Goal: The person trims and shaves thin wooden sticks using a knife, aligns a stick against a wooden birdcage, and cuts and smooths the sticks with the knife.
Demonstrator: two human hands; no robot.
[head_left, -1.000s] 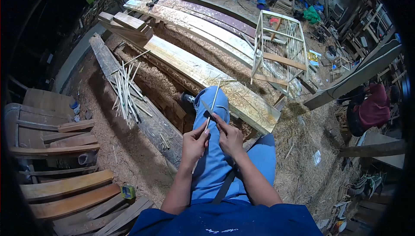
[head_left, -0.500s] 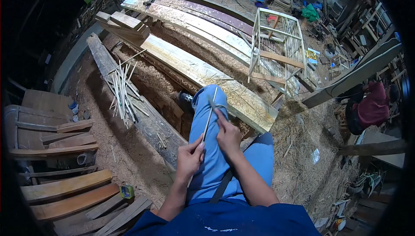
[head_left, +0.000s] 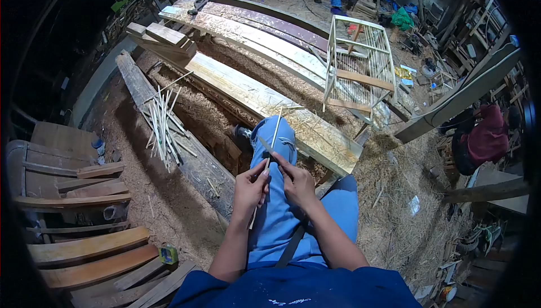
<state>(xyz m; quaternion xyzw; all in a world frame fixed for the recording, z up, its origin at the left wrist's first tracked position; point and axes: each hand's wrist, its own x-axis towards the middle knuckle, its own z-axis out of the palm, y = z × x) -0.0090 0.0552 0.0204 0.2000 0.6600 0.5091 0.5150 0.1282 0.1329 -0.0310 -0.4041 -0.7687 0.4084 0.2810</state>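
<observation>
A thin pale wooden stick (head_left: pixel 276 129) lies slantwise over my jeans-covered knee, its far end pointing away from me. My left hand (head_left: pixel 251 191) is closed around the stick, thumb and fingers pinching it, and its lower end sticks out below that hand. My right hand (head_left: pixel 297 185) grips a knife, with the handle hidden in the fingers. The knife blade (head_left: pixel 265 143) points up and left, crossing the stick just beyond my left fingertips. Both hands are close together above my thigh.
Several similar sticks (head_left: pixel 162 127) are piled on a weathered plank (head_left: pixel 205 167) to the left. A thick beam (head_left: pixel 270 95) crosses ahead, a slatted wooden cage (head_left: pixel 365 77) beyond it. Curved wooden pieces (head_left: pixel 96 244) and a tape measure (head_left: pixel 168 255) lie lower left. Two other people sit nearby.
My right hand and the knife have come down along the stick toward my left hand, the blade now tilting further left. My left hand has shifted slightly up.
</observation>
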